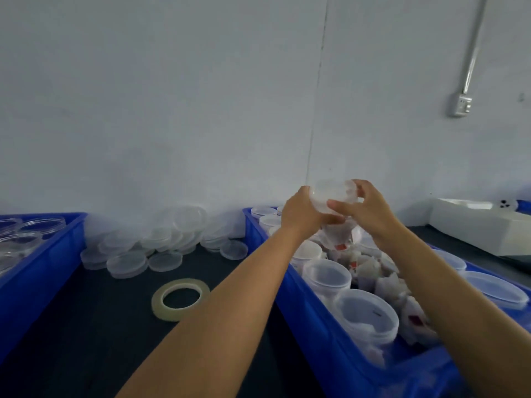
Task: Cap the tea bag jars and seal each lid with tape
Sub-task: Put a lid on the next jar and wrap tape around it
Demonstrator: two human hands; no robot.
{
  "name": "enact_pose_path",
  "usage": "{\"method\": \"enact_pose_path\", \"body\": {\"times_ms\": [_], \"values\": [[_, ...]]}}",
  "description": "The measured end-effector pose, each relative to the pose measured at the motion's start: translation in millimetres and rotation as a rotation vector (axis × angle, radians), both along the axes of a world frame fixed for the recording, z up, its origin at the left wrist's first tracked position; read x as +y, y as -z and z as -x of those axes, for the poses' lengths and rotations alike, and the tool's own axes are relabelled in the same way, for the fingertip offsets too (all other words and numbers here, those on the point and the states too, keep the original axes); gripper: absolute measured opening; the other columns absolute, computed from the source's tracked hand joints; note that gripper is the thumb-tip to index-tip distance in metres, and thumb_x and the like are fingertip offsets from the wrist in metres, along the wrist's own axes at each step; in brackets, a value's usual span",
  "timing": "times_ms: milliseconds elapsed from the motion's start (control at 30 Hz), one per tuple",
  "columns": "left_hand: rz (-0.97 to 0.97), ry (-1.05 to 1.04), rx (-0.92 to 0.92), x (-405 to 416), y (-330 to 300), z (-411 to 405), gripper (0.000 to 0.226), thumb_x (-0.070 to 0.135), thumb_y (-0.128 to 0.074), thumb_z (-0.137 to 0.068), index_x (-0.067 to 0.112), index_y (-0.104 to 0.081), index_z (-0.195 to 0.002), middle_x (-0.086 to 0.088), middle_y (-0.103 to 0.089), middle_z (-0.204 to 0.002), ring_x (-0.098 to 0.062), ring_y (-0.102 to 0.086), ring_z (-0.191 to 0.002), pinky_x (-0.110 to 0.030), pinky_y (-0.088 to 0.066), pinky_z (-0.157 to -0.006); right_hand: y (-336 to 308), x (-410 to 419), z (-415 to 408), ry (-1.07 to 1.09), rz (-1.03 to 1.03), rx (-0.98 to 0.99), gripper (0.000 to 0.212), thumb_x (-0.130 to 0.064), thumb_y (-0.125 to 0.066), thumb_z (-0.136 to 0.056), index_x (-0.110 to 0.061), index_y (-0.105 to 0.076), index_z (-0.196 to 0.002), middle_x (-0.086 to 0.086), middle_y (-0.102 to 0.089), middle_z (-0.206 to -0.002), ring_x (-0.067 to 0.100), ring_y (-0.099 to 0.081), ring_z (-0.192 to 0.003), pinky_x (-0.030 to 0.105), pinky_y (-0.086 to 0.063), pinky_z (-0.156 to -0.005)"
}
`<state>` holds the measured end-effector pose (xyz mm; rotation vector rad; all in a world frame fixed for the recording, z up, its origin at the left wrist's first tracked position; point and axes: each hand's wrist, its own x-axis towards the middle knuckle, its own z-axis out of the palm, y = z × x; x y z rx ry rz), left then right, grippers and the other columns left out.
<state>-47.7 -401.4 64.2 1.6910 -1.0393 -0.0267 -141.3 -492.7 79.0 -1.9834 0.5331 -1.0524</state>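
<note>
From the head view, both hands hold one clear jar (333, 201) up in the air over the far end of the right blue bin (316, 326). The left hand (301, 215) wraps the jar's left side. The right hand (365, 209) grips its right side and top. I cannot tell if a lid is on it yet. The jar looks tipped, its long way leaning toward the person. The tape (181, 298) lies flat left of the bin, nearer the left hand.
</note>
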Motion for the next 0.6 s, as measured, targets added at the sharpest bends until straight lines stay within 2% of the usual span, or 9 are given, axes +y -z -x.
{"method": "enact_pose_path", "body": {"times_ms": [67, 133, 200, 233, 333, 400, 467, 533, 600], "values": [[-0.070, 0.030, 0.036, -15, 7, 2, 0.082, 0.023, -0.086, -0.071, 0.007, -0.035, -0.133, -0.008, -0.058, -0.121, -0.022, -0.056, -0.099, -0.031, -0.049, -0.076, 11, -12, -4, 0.044, -0.005, 0.037, 0.071, -0.020, -0.079, -0.077, -0.012, -0.042, -0.137, -0.001, -0.048, -0.119, 0.015, -0.046, -0.106, 0.028, -0.040, -0.086], [-0.128, 0.061, 0.064, -29, 17, 3, 0.078, 0.012, -0.079, -0.078, 0.004, -0.027, -0.135, -0.013, -0.054, -0.124, -0.023, -0.055, -0.099, -0.030, -0.052, -0.068, 24, -21, -8, 0.077, -0.040, 0.037, 0.071, -0.018, -0.079, -0.077, -0.010, -0.041, -0.137, 0.004, -0.050, -0.125, 0.020, -0.049, -0.109, 0.032, -0.042, -0.090], [-0.185, 0.065, 0.057, -38, 26, 2, 0.065, 0.005, -0.068, -0.084, 0.000, -0.029, -0.135, -0.019, -0.053, -0.127, -0.032, -0.058, -0.108, -0.043, -0.056, -0.082, 36, -28, -10, 0.095, -0.086, 0.040, 0.070, -0.017, -0.078, -0.079, -0.008, -0.040, -0.137, 0.004, -0.049, -0.123, 0.021, -0.048, -0.111, 0.033, -0.041, -0.092], [-0.219, 0.071, 0.042, -41, 30, 3, 0.061, 0.002, -0.061, -0.086, -0.001, -0.029, -0.138, -0.022, -0.051, -0.131, -0.036, -0.056, -0.113, -0.047, -0.053, -0.090, 41, -31, -11, 0.091, -0.127, 0.043, 0.068, -0.018, -0.077, -0.080, -0.006, -0.040, -0.136, 0.003, -0.049, -0.118, 0.020, -0.048, -0.107, 0.033, -0.041, -0.089], [-0.383, 0.101, 0.008, -43, 43, 1, 0.064, 0.000, -0.050, -0.090, 0.001, -0.024, -0.148, -0.024, -0.042, -0.143, -0.037, -0.048, -0.126, -0.044, -0.044, -0.102, 60, -41, -13, 0.108, -0.230, 0.126, 0.062, -0.022, -0.074, -0.083, -0.005, -0.042, -0.133, 0.014, -0.057, -0.109, 0.024, -0.052, -0.094, 0.037, -0.045, -0.078], [-0.483, 0.111, -0.068, -43, 50, 0, 0.048, 0.003, -0.048, -0.093, -0.002, -0.038, -0.140, -0.024, -0.050, -0.136, -0.035, -0.050, -0.122, -0.037, -0.043, -0.095, 73, -45, -13, 0.136, -0.251, 0.214, 0.060, -0.027, -0.073, -0.084, -0.004, -0.043, -0.130, 0.018, -0.060, -0.106, 0.025, -0.056, -0.088, 0.038, -0.048, -0.074], [-0.555, 0.130, -0.184, -44, 49, 1, 0.030, 0.005, -0.048, -0.093, -0.003, -0.055, -0.121, -0.024, -0.058, -0.123, -0.035, -0.055, -0.111, -0.035, -0.040, -0.084, 83, -47, -12, 0.137, -0.293, 0.261, 0.055, -0.027, -0.072, -0.085, -0.002, -0.046, -0.126, 0.014, -0.061, -0.095, 0.021, -0.057, -0.075, 0.031, -0.046, -0.059], [-0.638, 0.116, -0.337, -48, 47, 4, 0.026, 0.007, -0.049, -0.093, -0.002, -0.059, -0.115, -0.024, -0.060, -0.119, -0.035, -0.056, -0.108, -0.036, -0.041, -0.084, 91, -50, -10, 0.119, -0.368, 0.278, 0.046, -0.020, -0.069, -0.087, -0.002, -0.047, -0.123, 0.011, -0.059, -0.088, 0.018, -0.055, -0.069, 0.027, -0.041, -0.048], [-0.685, 0.097, -0.447, -50, 44, 6, 0.026, 0.009, -0.049, -0.094, -0.003, -0.061, -0.114, -0.024, -0.060, -0.119, -0.035, -0.057, -0.108, -0.037, -0.042, -0.088, 96, -54, -10, 0.088, -0.408, 0.301, 0.043, -0.012, -0.068, -0.086, 0.000, -0.048, -0.122, 0.016, -0.060, -0.092, 0.021, -0.056, -0.069, 0.027, -0.042, -0.047]]}}
